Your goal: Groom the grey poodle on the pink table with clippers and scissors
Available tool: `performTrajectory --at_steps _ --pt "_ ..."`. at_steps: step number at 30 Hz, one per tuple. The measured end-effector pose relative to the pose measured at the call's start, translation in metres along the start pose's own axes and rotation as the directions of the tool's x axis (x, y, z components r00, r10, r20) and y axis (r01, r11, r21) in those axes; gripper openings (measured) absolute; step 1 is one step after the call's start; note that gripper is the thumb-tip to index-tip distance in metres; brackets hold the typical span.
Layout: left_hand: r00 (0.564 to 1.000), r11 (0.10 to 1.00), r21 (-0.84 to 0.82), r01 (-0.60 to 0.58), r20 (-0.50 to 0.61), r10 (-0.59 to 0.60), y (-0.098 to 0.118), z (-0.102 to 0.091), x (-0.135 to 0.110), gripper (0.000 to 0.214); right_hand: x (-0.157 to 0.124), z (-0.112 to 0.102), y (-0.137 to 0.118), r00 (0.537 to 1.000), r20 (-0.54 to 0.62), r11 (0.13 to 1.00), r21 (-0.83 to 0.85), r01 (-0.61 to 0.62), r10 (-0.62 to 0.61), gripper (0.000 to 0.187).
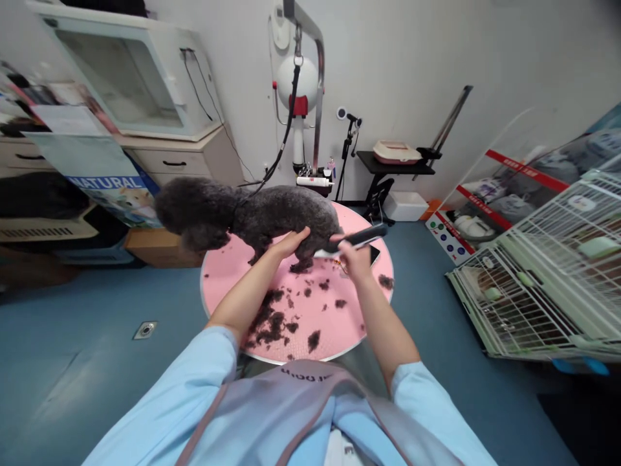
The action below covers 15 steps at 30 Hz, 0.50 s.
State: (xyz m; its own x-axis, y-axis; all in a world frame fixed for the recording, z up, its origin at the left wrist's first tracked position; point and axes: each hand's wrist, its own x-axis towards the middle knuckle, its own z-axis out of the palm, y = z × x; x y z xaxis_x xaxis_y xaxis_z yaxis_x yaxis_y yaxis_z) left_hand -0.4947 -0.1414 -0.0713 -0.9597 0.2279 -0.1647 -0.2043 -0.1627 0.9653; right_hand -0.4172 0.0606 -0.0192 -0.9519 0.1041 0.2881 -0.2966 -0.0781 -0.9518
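Note:
A grey, curly-coated dog [291,204] stands on a round pink grooming table [330,336], its head to the left. A black strap runs from its neck up to a metal arm. My left hand [292,243] grips the front of the dog's near hind leg, thumb on the thigh and the other fingers mostly hidden. Close behind the dog's rump, my right hand [356,260] is closed around a black and silver hair clipper [366,236]. Motion blurs the clipper's front end. Dark hair clumps [272,327] lie scattered over the tabletop.
A dark flat object [374,254] lies beyond my right hand. The metal grooming arm [319,97] rises behind the table. Wire cages [524,298] stand on the right, a white cabinet dryer [121,71] and a cardboard box [162,247] on the left.

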Motion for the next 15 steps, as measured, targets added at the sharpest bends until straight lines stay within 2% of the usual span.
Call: performTrajectory --at_steps 1,3,6,9,12,14,15 --pt "1.000 1.000 -0.017 0.008 -0.010 -0.008 -0.003 0.001 0.000 0.033 0.015 -0.005 -0.013 0.992 -0.122 0.999 0.040 0.037 -0.032 0.024" --pt "0.999 0.999 -0.040 0.026 -0.035 -0.028 -0.008 0.002 -0.003 0.029 0.045 -0.010 -0.038 0.977 -0.193 0.995 0.021 0.098 -0.093 0.024" --pt "0.996 0.995 -0.097 0.023 -0.079 -0.030 -0.010 -0.001 -0.011 0.024 0.064 -0.003 -0.061 0.991 -0.086 0.988 -0.123 0.095 -0.106 0.024" --pt "0.996 0.991 -0.134 0.010 -0.090 -0.022 -0.006 -0.004 -0.017 0.027 0.042 0.012 -0.060 0.992 -0.052 0.970 -0.222 0.104 -0.119 0.025" --pt "1.000 0.994 -0.112 0.016 -0.024 -0.018 -0.003 -0.006 -0.021 0.034 0.008 0.020 -0.049 0.995 -0.005 0.961 -0.257 0.097 -0.102 0.028" --pt "1.000 0.992 -0.126 0.011 0.025 -0.008 -0.002 -0.005 -0.023 0.036 -0.003 0.022 -0.048 0.997 0.030 0.968 -0.241 0.071 -0.066 0.031" --pt "0.999 0.990 -0.143 0.009 0.039 -0.003 -0.001 -0.003 -0.024 0.036 -0.005 0.022 -0.049 0.998 0.011 0.972 -0.226 0.059 -0.058 0.032"
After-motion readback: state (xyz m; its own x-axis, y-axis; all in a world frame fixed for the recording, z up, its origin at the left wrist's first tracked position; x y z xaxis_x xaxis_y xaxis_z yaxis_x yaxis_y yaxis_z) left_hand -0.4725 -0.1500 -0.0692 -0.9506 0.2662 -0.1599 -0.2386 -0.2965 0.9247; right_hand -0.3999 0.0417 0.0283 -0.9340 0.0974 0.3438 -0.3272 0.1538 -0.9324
